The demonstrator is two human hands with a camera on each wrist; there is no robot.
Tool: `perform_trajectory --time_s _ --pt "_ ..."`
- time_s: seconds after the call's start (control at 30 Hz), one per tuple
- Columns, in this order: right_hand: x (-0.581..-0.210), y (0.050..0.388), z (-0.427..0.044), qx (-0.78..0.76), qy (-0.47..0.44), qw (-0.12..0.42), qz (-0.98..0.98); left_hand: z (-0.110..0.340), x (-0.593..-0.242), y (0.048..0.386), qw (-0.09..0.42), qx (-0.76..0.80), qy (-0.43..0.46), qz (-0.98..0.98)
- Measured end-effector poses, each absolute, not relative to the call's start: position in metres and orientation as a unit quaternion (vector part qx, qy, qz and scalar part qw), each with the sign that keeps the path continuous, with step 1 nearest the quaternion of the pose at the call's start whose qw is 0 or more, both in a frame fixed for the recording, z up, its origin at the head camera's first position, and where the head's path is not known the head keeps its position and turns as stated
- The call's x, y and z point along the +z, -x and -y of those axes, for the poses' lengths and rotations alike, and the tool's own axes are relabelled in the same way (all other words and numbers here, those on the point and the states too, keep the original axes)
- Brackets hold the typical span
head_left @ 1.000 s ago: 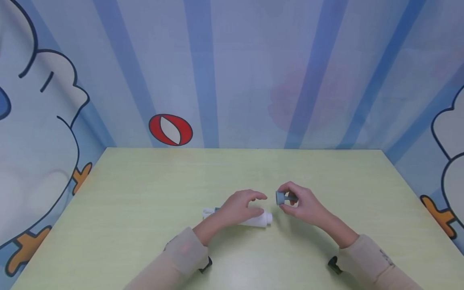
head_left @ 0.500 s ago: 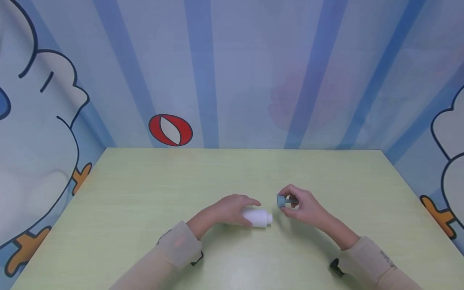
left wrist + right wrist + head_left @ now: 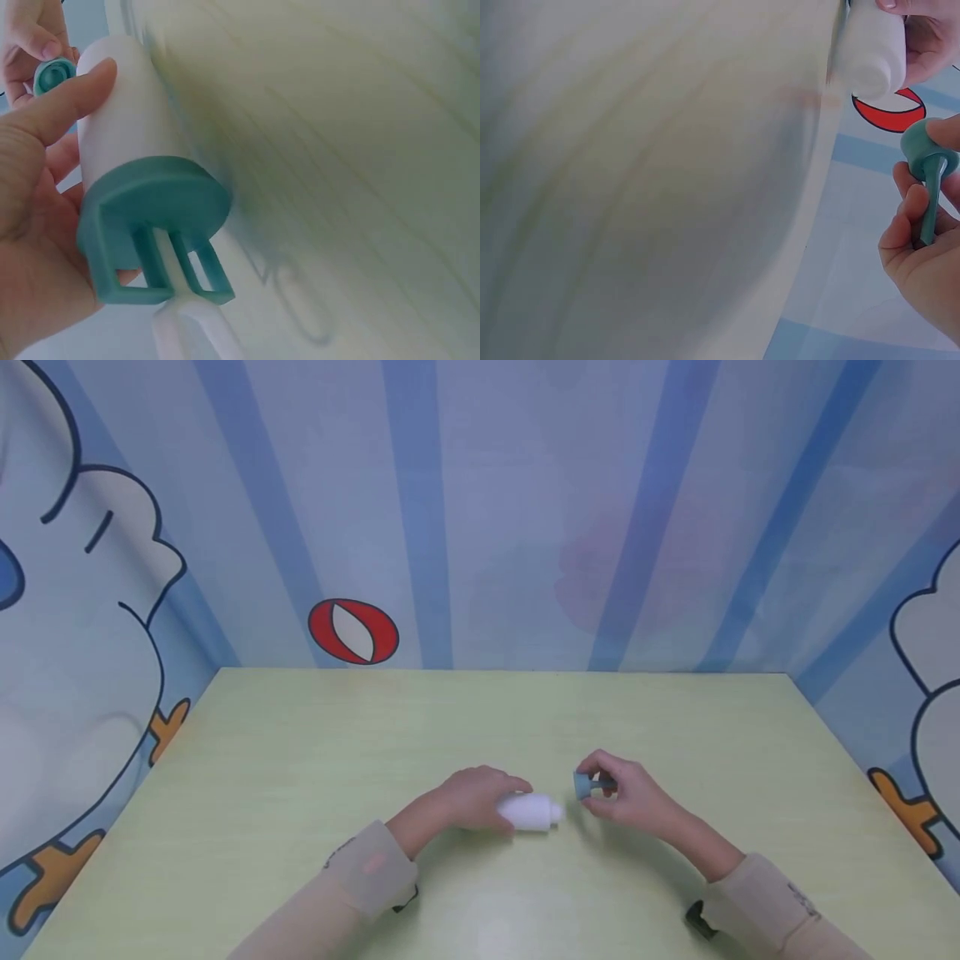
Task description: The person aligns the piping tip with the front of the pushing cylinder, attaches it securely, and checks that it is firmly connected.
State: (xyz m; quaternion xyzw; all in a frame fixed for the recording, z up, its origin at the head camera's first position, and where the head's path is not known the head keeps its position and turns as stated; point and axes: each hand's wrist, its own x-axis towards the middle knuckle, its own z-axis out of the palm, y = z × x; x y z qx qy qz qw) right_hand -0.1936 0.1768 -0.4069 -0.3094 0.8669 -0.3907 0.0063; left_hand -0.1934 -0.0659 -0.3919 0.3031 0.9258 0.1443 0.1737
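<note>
A white cylindrical bottle [image 3: 527,812] lies on its side, its narrow neck facing right; the left hand [image 3: 474,797] grips its body from above. In the left wrist view the bottle [image 3: 124,112] has a teal base [image 3: 157,196] with open bars and a white forked piece [image 3: 187,319]. Thumb and fingers of the left hand [image 3: 37,180] curl round it. Just right of the neck, the right hand [image 3: 633,792] pinches a teal cap with a thin stem [image 3: 582,785], apart from the bottle. The right wrist view shows the cap [image 3: 922,146] between fingers of the right hand [image 3: 930,262].
The pale green tabletop [image 3: 300,743] extends around both hands. Behind it stands a blue striped backdrop [image 3: 517,527] with a red and white oval [image 3: 322,628]. Cartoon figures are printed on the panels at both sides.
The left hand has shifted left along the bottle and closed round its body, covering the base end. The right hand with the cap has moved slightly down in the head view.
</note>
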Motion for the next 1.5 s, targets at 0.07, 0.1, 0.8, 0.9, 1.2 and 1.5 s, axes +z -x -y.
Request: perform_trajectory --time_s 0.07,0.1,0.8,0.9,1.2,1.5 --pt "-0.407 0.194 -0.177 -0.388 0.309 0.010 -0.869 0.067 -0.393 0.195 0.158 0.142 -0.312 -0.926" --pt "-0.408 0.194 -0.177 -0.386 0.308 0.013 -0.870 0.068 -0.393 0.195 0.151 0.146 -0.315 -0.926" --pt "-0.410 0.193 -0.174 -0.401 0.298 0.053 -0.864 0.066 -0.385 0.198 0.119 0.190 -0.332 -0.916" --pt "-0.410 0.192 -0.173 -0.407 0.297 0.056 -0.862 0.065 -0.383 0.198 0.116 0.197 -0.332 -0.915" --pt "-0.407 0.192 -0.170 -0.414 0.304 0.059 -0.856 0.065 -0.382 0.198 0.103 0.193 -0.333 -0.917" --pt "-0.407 0.194 -0.167 -0.425 0.297 0.070 -0.852 0.066 -0.381 0.198 0.088 0.180 -0.345 -0.917"
